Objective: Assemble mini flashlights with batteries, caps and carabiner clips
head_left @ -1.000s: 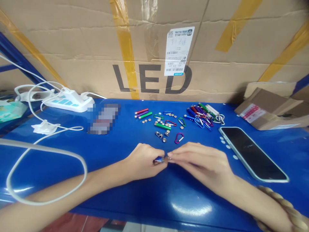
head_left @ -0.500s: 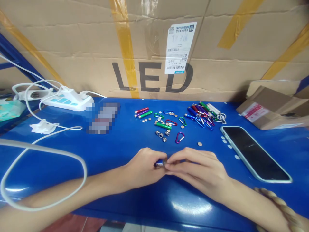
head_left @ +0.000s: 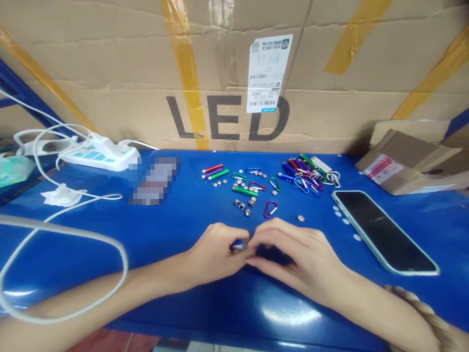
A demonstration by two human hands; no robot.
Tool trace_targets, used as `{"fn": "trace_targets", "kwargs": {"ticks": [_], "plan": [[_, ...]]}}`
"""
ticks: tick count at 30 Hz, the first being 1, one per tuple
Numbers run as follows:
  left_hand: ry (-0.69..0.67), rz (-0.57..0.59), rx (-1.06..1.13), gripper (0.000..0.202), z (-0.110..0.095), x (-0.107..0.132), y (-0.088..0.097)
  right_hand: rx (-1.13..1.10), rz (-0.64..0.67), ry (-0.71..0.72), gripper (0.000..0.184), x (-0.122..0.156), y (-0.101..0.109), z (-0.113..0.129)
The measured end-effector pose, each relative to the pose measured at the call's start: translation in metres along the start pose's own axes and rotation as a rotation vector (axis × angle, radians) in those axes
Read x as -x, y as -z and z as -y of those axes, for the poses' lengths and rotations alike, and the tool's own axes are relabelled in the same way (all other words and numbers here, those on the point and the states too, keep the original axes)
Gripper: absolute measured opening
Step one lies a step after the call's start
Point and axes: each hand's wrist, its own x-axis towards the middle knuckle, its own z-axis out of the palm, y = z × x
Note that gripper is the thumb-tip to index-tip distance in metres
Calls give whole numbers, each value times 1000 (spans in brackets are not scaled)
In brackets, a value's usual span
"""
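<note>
My left hand (head_left: 218,249) is closed around a small blue flashlight tube (head_left: 239,245), most of it hidden in the fist. At the tube's right end, my right hand (head_left: 293,252) has its fingertips gathered, with thumb and fingers arched. Whether a small part sits under those fingertips is hidden. Beyond the hands lie a green flashlight tube (head_left: 245,191), small silver end pieces (head_left: 240,204), several button cells (head_left: 301,218) and a purple-red carabiner (head_left: 270,209). Red, purple and green tubes (head_left: 213,170) lie further back.
A pile of flashlights with carabiners (head_left: 306,173) lies at the back right. A phone (head_left: 384,232) is to the right, near an opened carton (head_left: 410,164). On the left are a power strip (head_left: 100,154), white cables and crumpled tissue (head_left: 62,195). A large cardboard box (head_left: 128,73) stands behind.
My right hand's fingers have arched, and its thumb has shifted away from the index finger at the tube's end. The left hand keeps its hold. The view has shifted slightly.
</note>
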Motion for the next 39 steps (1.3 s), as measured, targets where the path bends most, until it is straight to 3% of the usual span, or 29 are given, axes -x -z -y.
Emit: {"fn": "trace_targets", "kwargs": {"ticks": [2, 5, 7, 10, 13, 16, 20, 24, 28, 34, 39], "plan": [[21, -93, -30, 36, 0, -2, 0, 150, -5, -112, 23, -1, 1, -3], [45, -179, -55, 41, -1, -5, -1, 600, 0, -303, 27, 2, 1, -16], [53, -178, -48, 41, -1, -5, -1, 859, 73, -442, 25, 4, 1, -26], [53, -167, -42, 40, -1, -4, -1, 1008, 223, -644, 27, 6, 3, -33], [54, -161, -33, 40, -1, -4, -2, 965, 326, -734, 23, 4, 5, -30], [61, -158, -34, 40, -1, -4, -2, 886, 360, -653, 12, 1, 4, -25], [77, -149, -34, 40, -2, -4, -1, 715, 290, -513, 13, 0, -1, -25], [90, -148, -31, 40, -2, -4, -1, 579, 268, -549, 13, 2, -3, -30], [100, -146, -33, 40, -2, -4, -1, 582, 218, -609, 25, 4, -1, -38], [125, -122, -37, 40, -4, -3, 0, 566, 211, -575, 17, 2, 5, -49], [133, -121, -55, 40, -4, -4, -1, 494, 90, -518, 17, 1, 1, -53]]}}
